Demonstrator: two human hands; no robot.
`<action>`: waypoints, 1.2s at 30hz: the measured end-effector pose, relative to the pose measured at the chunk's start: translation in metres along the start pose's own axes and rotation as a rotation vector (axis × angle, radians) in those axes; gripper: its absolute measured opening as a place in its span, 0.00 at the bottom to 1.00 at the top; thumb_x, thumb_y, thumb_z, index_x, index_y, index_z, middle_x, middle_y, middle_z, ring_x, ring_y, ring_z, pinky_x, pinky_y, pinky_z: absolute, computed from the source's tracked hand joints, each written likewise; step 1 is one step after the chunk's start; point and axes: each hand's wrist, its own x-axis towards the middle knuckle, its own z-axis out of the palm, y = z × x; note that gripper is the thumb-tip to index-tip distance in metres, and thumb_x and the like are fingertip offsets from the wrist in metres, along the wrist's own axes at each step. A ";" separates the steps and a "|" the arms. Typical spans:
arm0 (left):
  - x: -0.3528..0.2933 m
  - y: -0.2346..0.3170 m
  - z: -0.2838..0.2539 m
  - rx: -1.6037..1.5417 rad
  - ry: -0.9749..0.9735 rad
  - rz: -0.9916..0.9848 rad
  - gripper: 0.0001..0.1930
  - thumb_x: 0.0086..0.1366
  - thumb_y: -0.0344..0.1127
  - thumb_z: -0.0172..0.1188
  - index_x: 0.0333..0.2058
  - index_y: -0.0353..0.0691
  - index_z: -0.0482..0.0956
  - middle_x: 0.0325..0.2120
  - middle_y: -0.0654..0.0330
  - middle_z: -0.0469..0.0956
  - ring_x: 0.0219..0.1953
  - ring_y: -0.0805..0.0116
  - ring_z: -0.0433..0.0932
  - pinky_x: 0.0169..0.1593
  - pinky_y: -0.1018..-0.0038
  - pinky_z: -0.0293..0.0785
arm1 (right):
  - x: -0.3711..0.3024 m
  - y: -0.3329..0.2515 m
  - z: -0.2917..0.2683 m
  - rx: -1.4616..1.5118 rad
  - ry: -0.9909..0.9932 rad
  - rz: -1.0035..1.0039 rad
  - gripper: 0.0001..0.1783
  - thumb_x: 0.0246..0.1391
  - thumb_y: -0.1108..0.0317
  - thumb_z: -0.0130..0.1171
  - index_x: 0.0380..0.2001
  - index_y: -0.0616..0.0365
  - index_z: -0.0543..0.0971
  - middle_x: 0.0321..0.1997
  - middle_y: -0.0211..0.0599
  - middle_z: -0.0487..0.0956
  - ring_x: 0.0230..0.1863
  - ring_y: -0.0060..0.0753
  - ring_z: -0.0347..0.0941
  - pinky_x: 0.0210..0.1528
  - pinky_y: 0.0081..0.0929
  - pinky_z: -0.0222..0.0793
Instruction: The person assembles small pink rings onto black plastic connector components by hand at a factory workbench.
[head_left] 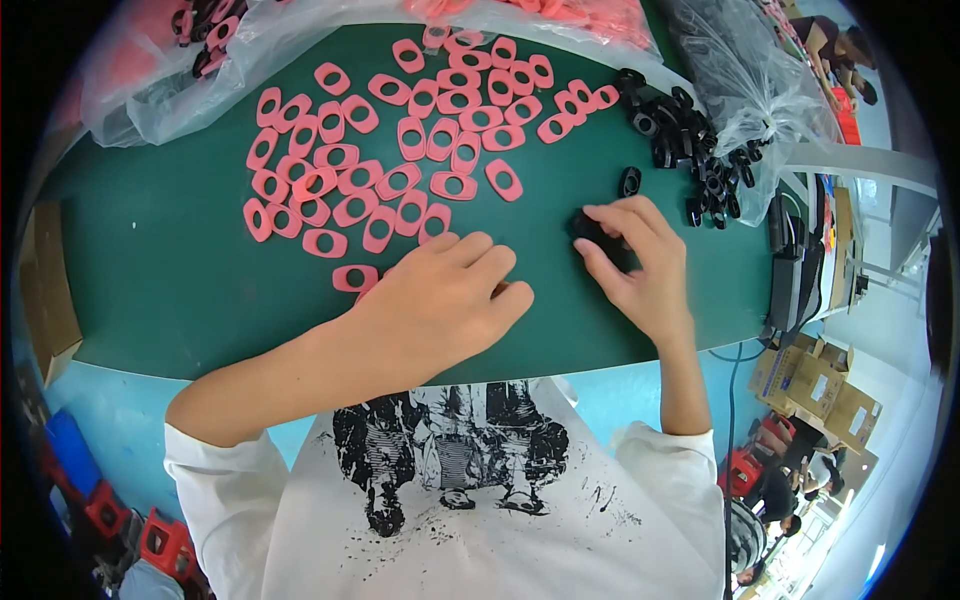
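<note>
Many flat pink oval rings (397, 181), each with a hole, lie spread over the green tabletop (150, 270). My left hand (445, 300) is over the near edge of this spread, its fingers curled downward. Whatever those fingers may hold is hidden under the hand. To the right, my right hand (645, 260) has thumb and fingers closed around a small black part (592, 228) at the table surface. Just beyond it sits a single black oval piece (629, 182). A heap of similar black pieces (680, 132) lies farther off at the right.
A clear plastic bag (740, 75) stands behind the black heap. Another clear bag (130, 95) with pink and black pieces spreads along the far left edge. More pink pieces (580, 20) lie in plastic at the back. Cardboard boxes (815, 385) and other people are off to the right.
</note>
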 end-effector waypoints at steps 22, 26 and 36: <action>-0.009 -0.022 -0.051 0.150 0.121 -0.255 0.11 0.49 0.29 0.69 0.30 0.37 0.76 0.29 0.60 0.71 0.34 0.59 0.71 0.37 0.66 0.71 | 0.060 -0.037 0.052 -0.184 0.139 -0.244 0.14 0.42 0.79 0.66 0.35 0.60 0.78 0.33 0.37 0.78 0.32 0.39 0.76 0.34 0.32 0.73; -0.004 -0.016 -0.036 0.242 0.108 -0.261 0.12 0.47 0.29 0.70 0.29 0.36 0.76 0.29 0.59 0.70 0.34 0.59 0.70 0.36 0.66 0.72 | 0.057 -0.030 0.046 -0.079 0.131 -0.221 0.13 0.41 0.81 0.65 0.33 0.59 0.79 0.28 0.34 0.80 0.30 0.36 0.75 0.32 0.29 0.73; 0.004 -0.019 -0.030 0.214 0.074 -0.281 0.07 0.49 0.25 0.64 0.26 0.36 0.74 0.24 0.58 0.72 0.32 0.61 0.72 0.32 0.67 0.72 | 0.035 -0.012 0.034 -0.074 0.099 -0.325 0.12 0.47 0.77 0.66 0.38 0.59 0.81 0.39 0.37 0.78 0.34 0.39 0.76 0.35 0.33 0.74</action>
